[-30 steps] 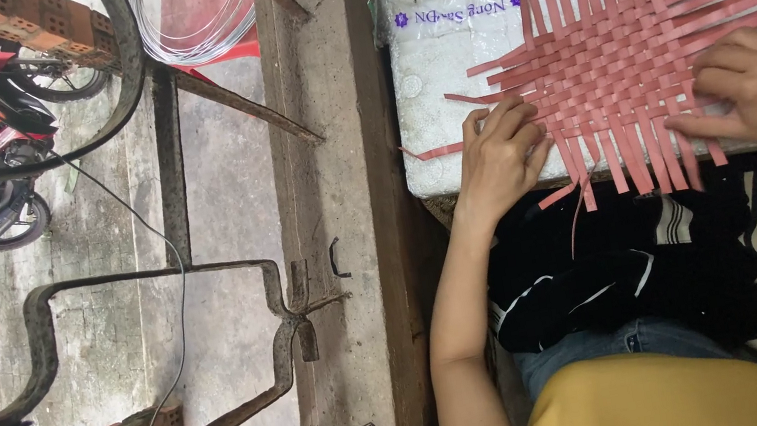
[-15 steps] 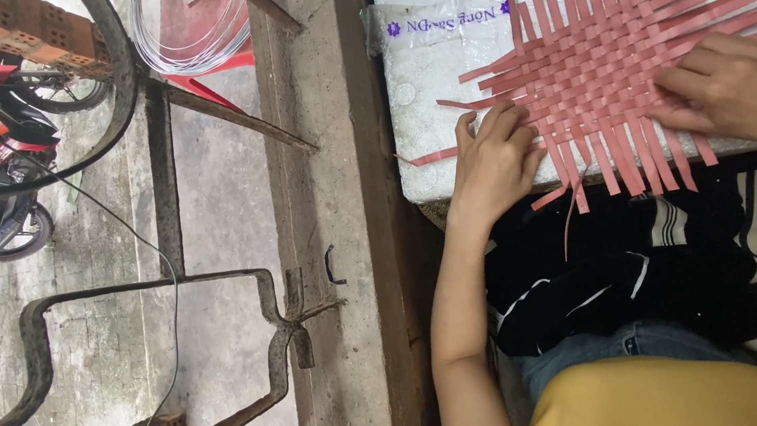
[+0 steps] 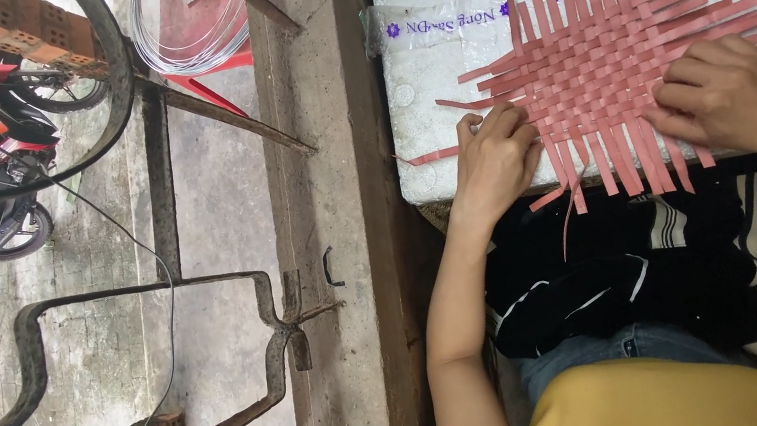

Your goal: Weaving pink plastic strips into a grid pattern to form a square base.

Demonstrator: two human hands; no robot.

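Both hands have barely shifted: left hand (image 3: 494, 156) and right hand (image 3: 724, 92) press curled fingers on the pink mat (image 3: 604, 71); middle woven, strip ends loose.

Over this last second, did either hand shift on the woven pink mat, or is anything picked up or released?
Little changed. The right hand slid slightly inward along the woven pink mat, its fingers pressing the strips near the lower right edge. The left hand stayed on the lower left corner. Nothing was picked up or let go; the mat stayed on the white board.
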